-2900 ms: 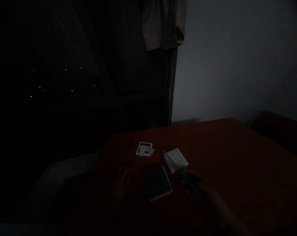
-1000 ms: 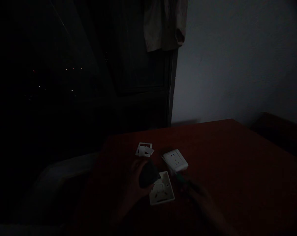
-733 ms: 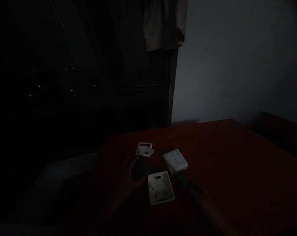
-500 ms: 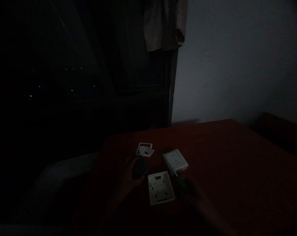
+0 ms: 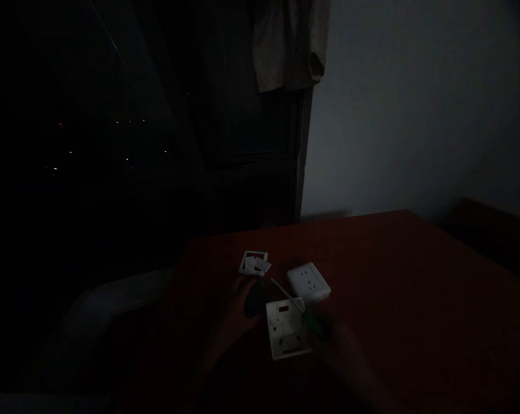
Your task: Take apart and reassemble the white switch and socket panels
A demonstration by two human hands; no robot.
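Note:
In dim light my left hand (image 5: 232,323) is closed around a dark, rounded object (image 5: 255,299) whose kind I cannot make out. My right hand (image 5: 345,345) grips a screwdriver (image 5: 312,322) with a green handle. Its thin metal shaft points up and left, passing over the far corner of a square white mounting box (image 5: 280,344). That box lies open side up between my hands, and its right side is partly hidden by my right hand. Just beyond it sits a white wall socket (image 5: 306,278) with its slots facing up.
Behind my left hand lies a white frame (image 5: 255,252) with two small flat white pieces (image 5: 262,264) on it. The reddish-brown table (image 5: 372,259) reaches back to a pale wall (image 5: 415,115). A dark window stands at left, with cloth (image 5: 277,46) hanging at the top.
My left hand has moved slightly right with the dark object. The screwdriver has swung left, off the socket and over the box. The mounting box has shifted a little to the right.

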